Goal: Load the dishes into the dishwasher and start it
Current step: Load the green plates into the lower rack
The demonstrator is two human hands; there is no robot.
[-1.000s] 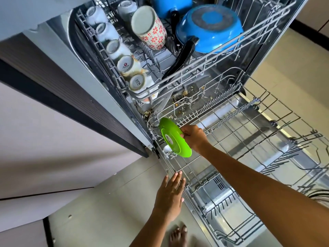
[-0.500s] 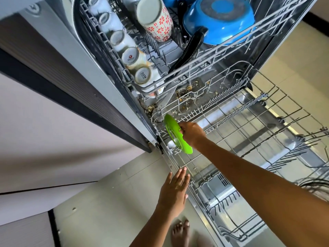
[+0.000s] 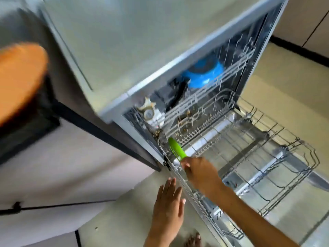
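Right hand [image 3: 199,171] over the near left corner of the pulled-out lower rack [image 3: 252,157], fingers curled by the bottom edge of the green plate [image 3: 177,148]; blurred, so actual contact hard to confirm, probably a pinch on the rim. Plate on edge between the rack's tines at the back left corner, just above and beyond the knuckles, seen nearly edge-on as a thin green sliver. Left hand [image 3: 169,207] flat and spread, fingers straight, hovering just beside the rack's left rail over the floor [image 3: 121,223], holding nothing. Bare toes [image 3: 194,240] cut off at the bottom edge.

Further out, upper rack [image 3: 213,88] mostly hidden under the dishwasher's top panel [image 3: 142,41]: only part of a blue pan [image 3: 204,75] with its black handle [image 3: 178,93] and one upturned white cup [image 3: 148,113] visible (everything smeared by motion blur). Food scraps scattered on the tub floor [image 3: 185,122] behind the plate. An orange rounded thing [image 3: 19,77] at far left, cropped and too blurred to identify. Open door [image 3: 320,180] beneath the lower rack, largely screened by the wires.
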